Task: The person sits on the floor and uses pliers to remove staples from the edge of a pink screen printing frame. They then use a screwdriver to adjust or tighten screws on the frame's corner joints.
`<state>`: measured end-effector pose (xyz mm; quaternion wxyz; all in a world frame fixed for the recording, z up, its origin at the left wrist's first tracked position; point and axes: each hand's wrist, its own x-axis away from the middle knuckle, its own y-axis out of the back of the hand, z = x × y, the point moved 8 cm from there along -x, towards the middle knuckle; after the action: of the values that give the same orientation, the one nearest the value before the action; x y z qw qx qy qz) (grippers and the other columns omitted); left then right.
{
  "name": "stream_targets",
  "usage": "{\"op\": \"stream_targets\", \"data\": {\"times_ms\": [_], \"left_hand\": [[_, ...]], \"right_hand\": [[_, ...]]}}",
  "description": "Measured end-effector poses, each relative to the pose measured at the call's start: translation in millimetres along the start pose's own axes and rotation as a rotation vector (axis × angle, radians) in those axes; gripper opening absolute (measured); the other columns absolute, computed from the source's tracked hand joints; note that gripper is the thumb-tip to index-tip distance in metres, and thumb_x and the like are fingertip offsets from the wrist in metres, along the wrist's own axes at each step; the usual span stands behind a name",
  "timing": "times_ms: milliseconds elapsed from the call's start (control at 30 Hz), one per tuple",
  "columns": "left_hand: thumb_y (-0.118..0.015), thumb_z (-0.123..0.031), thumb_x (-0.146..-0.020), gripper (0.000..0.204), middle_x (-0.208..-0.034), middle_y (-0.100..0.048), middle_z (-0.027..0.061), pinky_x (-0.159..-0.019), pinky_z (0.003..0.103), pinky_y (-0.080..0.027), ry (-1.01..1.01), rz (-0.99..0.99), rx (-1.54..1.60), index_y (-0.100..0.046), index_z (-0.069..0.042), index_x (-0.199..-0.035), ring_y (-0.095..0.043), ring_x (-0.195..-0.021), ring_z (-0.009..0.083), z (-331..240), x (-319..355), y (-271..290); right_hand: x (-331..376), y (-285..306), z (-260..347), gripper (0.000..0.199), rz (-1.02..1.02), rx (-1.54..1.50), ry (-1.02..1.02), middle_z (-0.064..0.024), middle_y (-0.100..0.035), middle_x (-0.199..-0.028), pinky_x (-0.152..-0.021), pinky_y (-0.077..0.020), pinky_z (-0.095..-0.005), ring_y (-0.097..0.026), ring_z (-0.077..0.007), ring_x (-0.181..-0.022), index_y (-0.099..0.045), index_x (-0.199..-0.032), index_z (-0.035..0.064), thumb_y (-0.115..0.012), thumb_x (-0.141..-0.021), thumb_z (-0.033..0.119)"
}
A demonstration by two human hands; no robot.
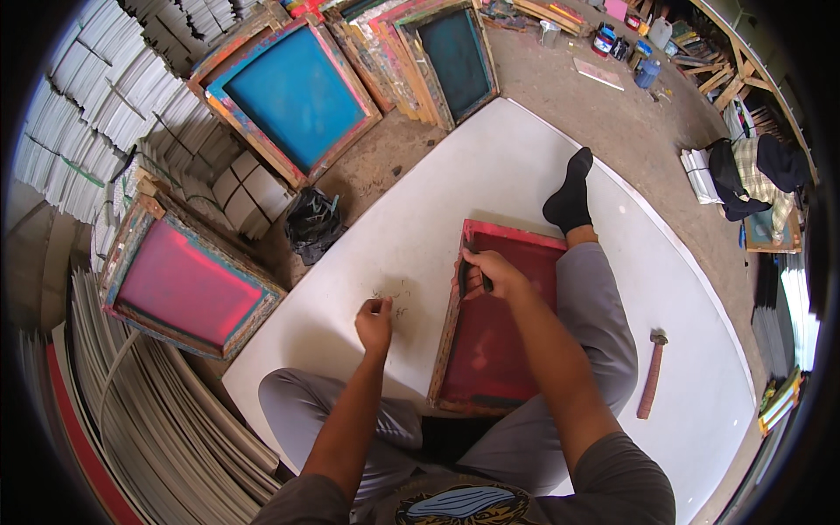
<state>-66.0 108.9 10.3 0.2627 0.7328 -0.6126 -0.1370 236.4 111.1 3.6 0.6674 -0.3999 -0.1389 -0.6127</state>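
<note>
A wooden screen-printing frame with red mesh [499,350] lies tilted on the white board [341,319], beside my bent right leg. My right hand [490,273] is at its upper left edge, closed round a dark-handled hand tool [465,271]. The tool's working end is hidden, so its exact kind is unclear. To the left of the frame, my left hand [374,322] hovers over the board with fingers pinched together. Whatever it may hold is too small to see. Small dark bits [400,311] lie scattered just beside its fingertips.
A hammer [652,376] with a reddish handle lies on the board at right. Blue-mesh [297,96] and pink-mesh [188,280] screen frames lean at the board's far left. A black plastic bag [313,226] sits between them. Bundled paper stacks [114,96] line the left side.
</note>
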Motion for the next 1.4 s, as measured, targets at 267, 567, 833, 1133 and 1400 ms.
{"op": "stream_targets", "data": {"times_ms": [267, 567, 833, 1133, 1400], "left_hand": [[-0.073, -0.035, -0.096, 0.032, -0.08, -0.073, 0.0148, -0.068, 0.041, -0.055, -0.197, 0.329, -0.033, -0.078, -0.006, -0.107, -0.071, -0.072, 0.0312, -22.4, 73.6, -71.6], [-0.07, -0.032, -0.099, 0.031, -0.095, -0.075, 0.019, -0.073, 0.041, -0.056, -0.273, 0.306, -0.012, -0.077, -0.003, -0.109, -0.073, -0.081, 0.032, -19.3, 84.9, -79.3], [-0.069, -0.031, -0.1, 0.031, -0.095, -0.075, 0.0198, -0.074, 0.042, -0.056, -0.228, 0.327, -0.038, -0.077, -0.004, -0.109, -0.073, -0.082, 0.0333, -25.0, 86.7, -76.4], [-0.065, -0.033, -0.101, 0.031, -0.102, -0.074, 0.0183, -0.081, 0.045, -0.056, -0.227, 0.298, -0.017, -0.074, -0.004, -0.111, -0.072, -0.092, 0.0374, -21.4, 92.5, -79.5], [-0.067, -0.035, -0.101, 0.036, -0.093, -0.075, 0.015, -0.074, 0.039, -0.055, -0.144, 0.327, 0.057, -0.074, -0.001, -0.112, -0.071, -0.082, 0.0263, -12.1, 79.1, -77.0]], "right_hand": [[-23.2, 26.1, -14.1, 0.051, 0.021, -0.103, -0.054, -0.0192, -0.077, -0.103, -0.076, -0.0631, -0.0482, -0.078, -0.0318, -0.09, -0.067, -0.107, 0.003, -0.047, -0.109, 0.05], [-29.6, 22.2, -19.6, 0.034, 0.04, -0.278, -0.062, -0.0139, -0.074, -0.091, -0.07, -0.0604, -0.0456, -0.074, -0.0268, -0.077, -0.067, -0.1, 0.0034, -0.062, -0.104, 0.037], [-16.1, 39.4, 2.7, 0.008, -0.224, 0.218, -0.03, -0.0133, -0.067, -0.069, -0.05, -0.0552, -0.0416, -0.066, -0.0241, -0.056, -0.065, -0.08, -0.0018, -0.072, -0.078, 0.001], [-18.3, 44.5, 4.3, 0.008, -0.324, 0.396, 0.134, -0.0141, -0.065, -0.066, -0.043, -0.051, -0.0394, -0.064, -0.0232, -0.05, -0.061, -0.08, -0.0024, -0.068, -0.077, -0.001], [-0.3, 31.9, 19.8, 0.01, -0.356, 0.741, 0.272, -0.0115, -0.068, -0.065, -0.045, -0.052, -0.0361, -0.068, -0.021, -0.052, -0.063, -0.087, 0.0001, -0.068, -0.079, 0.005]]}}
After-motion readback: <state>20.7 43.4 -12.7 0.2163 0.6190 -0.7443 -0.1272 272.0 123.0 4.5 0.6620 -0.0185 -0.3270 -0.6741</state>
